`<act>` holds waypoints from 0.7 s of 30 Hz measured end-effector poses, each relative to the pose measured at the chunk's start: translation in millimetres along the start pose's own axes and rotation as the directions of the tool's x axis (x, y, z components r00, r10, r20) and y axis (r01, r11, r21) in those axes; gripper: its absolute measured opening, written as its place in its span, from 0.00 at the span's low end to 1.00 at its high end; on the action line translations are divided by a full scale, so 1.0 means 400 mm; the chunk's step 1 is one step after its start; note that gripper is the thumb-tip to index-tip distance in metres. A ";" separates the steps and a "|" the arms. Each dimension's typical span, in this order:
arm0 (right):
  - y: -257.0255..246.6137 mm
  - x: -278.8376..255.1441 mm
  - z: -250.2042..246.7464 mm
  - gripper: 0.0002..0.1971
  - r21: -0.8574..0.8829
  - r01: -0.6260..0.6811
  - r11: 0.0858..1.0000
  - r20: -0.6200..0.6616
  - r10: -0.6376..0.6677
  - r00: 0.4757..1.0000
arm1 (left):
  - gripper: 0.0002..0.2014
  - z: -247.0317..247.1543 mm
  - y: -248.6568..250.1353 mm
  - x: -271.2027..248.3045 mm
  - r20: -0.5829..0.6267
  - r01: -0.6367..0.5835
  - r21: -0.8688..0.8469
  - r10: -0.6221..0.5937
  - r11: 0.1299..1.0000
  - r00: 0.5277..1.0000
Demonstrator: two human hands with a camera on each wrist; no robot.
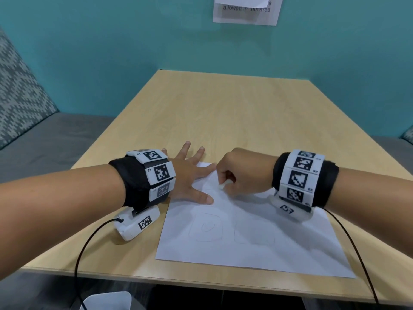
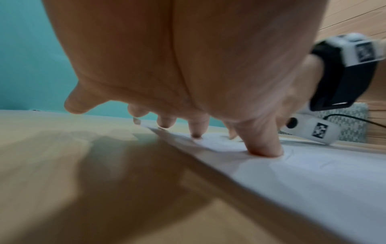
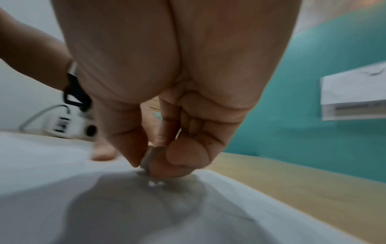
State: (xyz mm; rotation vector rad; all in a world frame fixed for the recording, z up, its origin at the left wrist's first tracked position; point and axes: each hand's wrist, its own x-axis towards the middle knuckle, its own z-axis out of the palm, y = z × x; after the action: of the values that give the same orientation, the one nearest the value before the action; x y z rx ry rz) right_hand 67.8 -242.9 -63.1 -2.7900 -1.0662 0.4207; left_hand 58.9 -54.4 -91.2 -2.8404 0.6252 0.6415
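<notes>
A white sheet of paper (image 1: 257,233) with faint pencil outlines lies on the light wooden table (image 1: 223,113). My left hand (image 1: 190,175) lies spread flat on the sheet's far left corner, fingers straight, thumb (image 2: 265,148) and fingertips pressing the paper (image 2: 313,173) down. My right hand (image 1: 237,175) is curled over the sheet's far edge and pinches a small white eraser (image 1: 222,186) against the paper. In the right wrist view the eraser (image 3: 146,159) sits between thumb and fingers, with white crumbs (image 3: 154,183) on the sheet (image 3: 62,165) just below it.
A teal wall (image 1: 134,52) with a paper notice (image 1: 245,10) stands behind the table. A grey bench with a patterned cushion (image 1: 20,92) is at the left. Black cables (image 1: 89,242) run from both wrist units. A white object (image 1: 107,300) shows below the table's near edge.
</notes>
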 end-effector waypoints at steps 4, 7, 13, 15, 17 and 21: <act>0.012 0.005 -0.013 0.06 0.017 -0.044 0.999 -0.013 0.044 0.999 | 0.47 0.000 0.003 0.000 0.002 0.009 0.014 -0.009 1.000 1.000; 0.022 0.007 -0.015 0.01 -0.025 -0.061 0.998 -0.042 0.060 0.997 | 0.47 0.009 0.007 0.004 -0.013 0.024 0.025 -0.023 0.999 1.000; 0.001 0.005 -0.011 0.08 -0.058 -0.075 0.996 -0.049 0.072 0.996 | 0.48 0.018 0.017 0.003 -0.049 0.053 0.023 -0.052 0.998 0.997; 0.000 0.008 -0.016 0.08 -0.067 -0.072 0.995 -0.052 0.069 0.996 | 0.49 0.018 0.024 -0.006 -0.088 0.063 0.006 -0.062 0.998 0.994; -0.003 0.008 -0.016 0.08 -0.070 -0.058 0.996 -0.049 0.055 0.997 | 0.50 0.009 0.023 -0.029 -0.127 0.067 -0.019 -0.069 0.998 0.989; 0.004 0.004 -0.018 0.08 -0.040 -0.066 0.997 -0.056 0.064 0.996 | 0.55 0.003 -0.018 -0.087 0.005 0.012 -0.025 -0.012 1.000 1.000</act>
State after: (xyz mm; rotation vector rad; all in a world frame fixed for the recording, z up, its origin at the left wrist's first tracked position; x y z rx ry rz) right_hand 72.2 -243.0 -56.9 -2.8618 -0.9868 0.3304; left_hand 33.0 -35.2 -76.6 -2.8619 0.6024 0.6591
